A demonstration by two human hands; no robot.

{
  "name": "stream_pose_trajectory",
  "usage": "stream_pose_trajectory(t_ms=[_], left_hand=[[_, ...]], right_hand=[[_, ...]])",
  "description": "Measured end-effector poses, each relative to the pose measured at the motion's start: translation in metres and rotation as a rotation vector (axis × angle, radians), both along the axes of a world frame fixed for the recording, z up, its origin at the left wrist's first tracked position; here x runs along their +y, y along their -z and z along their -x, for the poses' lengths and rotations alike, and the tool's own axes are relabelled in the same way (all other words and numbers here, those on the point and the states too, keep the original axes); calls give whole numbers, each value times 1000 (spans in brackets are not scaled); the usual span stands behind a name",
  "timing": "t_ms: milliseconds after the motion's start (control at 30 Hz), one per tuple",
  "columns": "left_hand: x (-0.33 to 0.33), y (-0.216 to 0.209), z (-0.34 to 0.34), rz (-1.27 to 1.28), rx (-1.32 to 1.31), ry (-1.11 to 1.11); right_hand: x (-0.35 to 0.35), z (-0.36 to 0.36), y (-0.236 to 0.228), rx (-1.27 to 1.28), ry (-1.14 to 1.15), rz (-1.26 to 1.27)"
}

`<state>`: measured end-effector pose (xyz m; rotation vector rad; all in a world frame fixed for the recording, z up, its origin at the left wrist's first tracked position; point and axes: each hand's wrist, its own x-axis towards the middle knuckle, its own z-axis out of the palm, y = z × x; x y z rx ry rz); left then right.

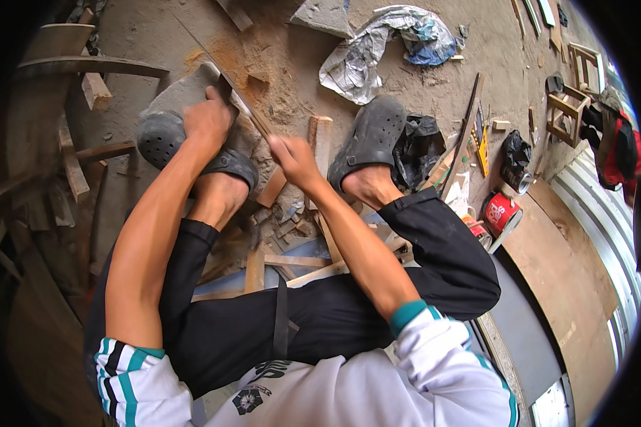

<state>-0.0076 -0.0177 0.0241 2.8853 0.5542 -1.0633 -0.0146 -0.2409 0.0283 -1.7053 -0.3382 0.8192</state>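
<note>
Gripping a long blade (251, 111) pointing toward eleven o'clock, the right hand (296, 162) is needing steadiness; the curled left hand (208, 125), hold unclear, is needing clearance.

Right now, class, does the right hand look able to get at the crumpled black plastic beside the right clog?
Probably not directly: the right hand grips a long, thin tool, and the right clog stands between hand and black plastic.

The dirt floor (502, 67) was littered with wood scraps (320, 135) and stained by orange dust (246, 58); a crumpled sack (352, 67) and a black bag (417, 151) were also carried.
</note>
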Motion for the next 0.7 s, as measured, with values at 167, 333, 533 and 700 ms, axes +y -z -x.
stream_pose_trajectory(t_ms=[167, 333, 533, 700], left_hand=[[-6, -11, 0, -9, -20, -12], [-1, 5, 3, 12, -42, 9], [-4, -11, 4, -18, -30, 61], [0, -2, 2, 27, -53, 9]], right_hand=[[-84, 43, -21, 113, -104, 47], [27, -21, 10, 86, -62, 21], [-90, 49, -23, 50, -77, 13], [-40, 5, -5, 20, -142, 31]])
